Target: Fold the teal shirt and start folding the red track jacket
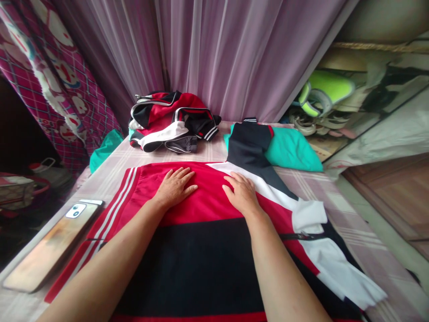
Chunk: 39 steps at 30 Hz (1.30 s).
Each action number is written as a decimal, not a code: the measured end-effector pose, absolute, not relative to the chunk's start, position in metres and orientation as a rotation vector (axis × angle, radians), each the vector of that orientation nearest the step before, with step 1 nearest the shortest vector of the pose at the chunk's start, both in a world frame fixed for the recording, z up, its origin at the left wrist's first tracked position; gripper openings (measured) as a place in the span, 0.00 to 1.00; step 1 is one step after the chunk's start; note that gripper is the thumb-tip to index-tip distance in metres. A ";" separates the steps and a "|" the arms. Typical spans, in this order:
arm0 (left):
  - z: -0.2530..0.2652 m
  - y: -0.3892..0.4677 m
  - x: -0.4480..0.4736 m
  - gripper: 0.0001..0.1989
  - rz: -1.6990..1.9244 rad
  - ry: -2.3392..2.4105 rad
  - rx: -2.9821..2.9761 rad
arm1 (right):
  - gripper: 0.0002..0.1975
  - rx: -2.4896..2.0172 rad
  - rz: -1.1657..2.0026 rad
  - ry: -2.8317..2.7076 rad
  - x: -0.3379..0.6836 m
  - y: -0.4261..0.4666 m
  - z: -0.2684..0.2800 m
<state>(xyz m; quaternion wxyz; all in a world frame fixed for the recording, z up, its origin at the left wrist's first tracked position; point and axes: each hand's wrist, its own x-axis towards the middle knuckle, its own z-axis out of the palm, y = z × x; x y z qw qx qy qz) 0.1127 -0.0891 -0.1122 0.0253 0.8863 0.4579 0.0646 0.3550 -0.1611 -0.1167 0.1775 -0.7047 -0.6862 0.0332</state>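
Observation:
A red, black and white zip-up track jacket (pixel 201 264) is spread flat across the table, with its striped hem at the left and its collar at the right. My left hand (pixel 176 185) lies on the red panel, fingers spread and palm down. On the same panel, further right near the white band, rests my right hand (pixel 241 192), its fingers also apart. Neither hand grips the cloth. One dark sleeve (pixel 250 143) stretches toward the back, its cuff over a folded green cloth (pixel 293 150). My forearms cover parts of the jacket, and its near edge is cut off by the frame.
A crumpled pile of similar garments (pixel 170 120) sits at the back of the checked tablecloth (pixel 358 223). At the left edge lies a phone (pixel 50 250). Purple curtains (pixel 214 58) hang behind. Shoes (pixel 303 123) stand on a shelf at the right.

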 end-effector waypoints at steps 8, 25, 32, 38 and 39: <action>-0.114 -0.087 0.111 0.30 0.242 1.415 2.738 | 0.20 -1.957 0.151 -2.037 0.346 -0.165 -0.111; -0.114 -0.085 0.110 0.30 0.175 1.435 2.749 | 0.20 -2.341 0.038 -1.442 0.403 -0.168 -0.111; -0.114 -0.084 0.110 0.30 0.188 1.435 2.744 | 0.23 -2.392 -0.039 -1.311 0.429 -0.167 -0.126; -0.115 -0.084 0.111 0.30 0.178 1.448 2.749 | 0.21 -2.298 -0.139 -1.294 0.421 -0.165 -0.122; -0.115 -0.084 0.111 0.30 0.177 1.451 2.750 | 0.22 -2.237 -0.146 -1.326 0.417 -0.164 -0.118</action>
